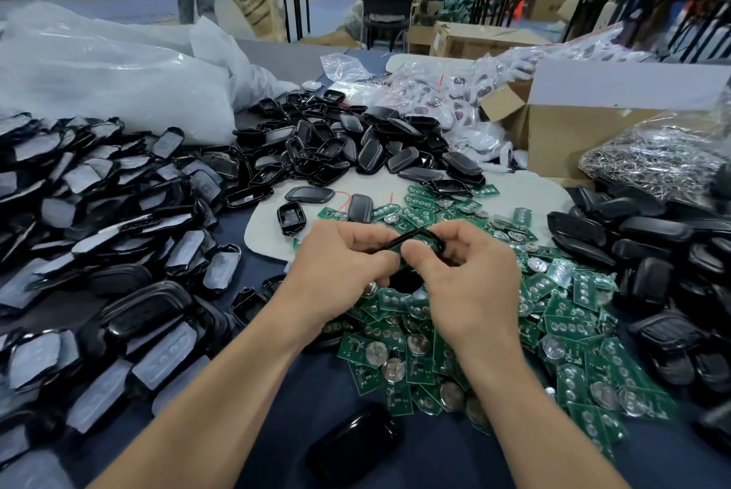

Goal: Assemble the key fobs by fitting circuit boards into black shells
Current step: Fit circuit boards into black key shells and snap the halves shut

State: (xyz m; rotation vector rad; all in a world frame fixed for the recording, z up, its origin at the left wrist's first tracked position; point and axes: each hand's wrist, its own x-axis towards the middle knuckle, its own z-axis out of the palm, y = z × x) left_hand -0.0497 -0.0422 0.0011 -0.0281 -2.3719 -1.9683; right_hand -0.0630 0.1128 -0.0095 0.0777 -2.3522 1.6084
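Observation:
Both hands meet over the middle of the table and grip one black shell (411, 237). My left hand (340, 267) curls round its left end. My right hand (470, 271) pinches its right end, thumb on the near side. A bit of green circuit board shows inside the shell; most of it is hidden by my fingers. Below and to the right lies a heap of green circuit boards (553, 330) with round coin cells. A pile of empty black shells (356, 144) spreads behind my hands.
Shell halves with grey pads (99, 251) cover the left. More black shells (652, 271) pile at the right. A single black shell (356, 445) lies at the near edge. Plastic bags (99, 73), a cardboard box (573, 124) and a bag of metal rings (652, 160) stand behind.

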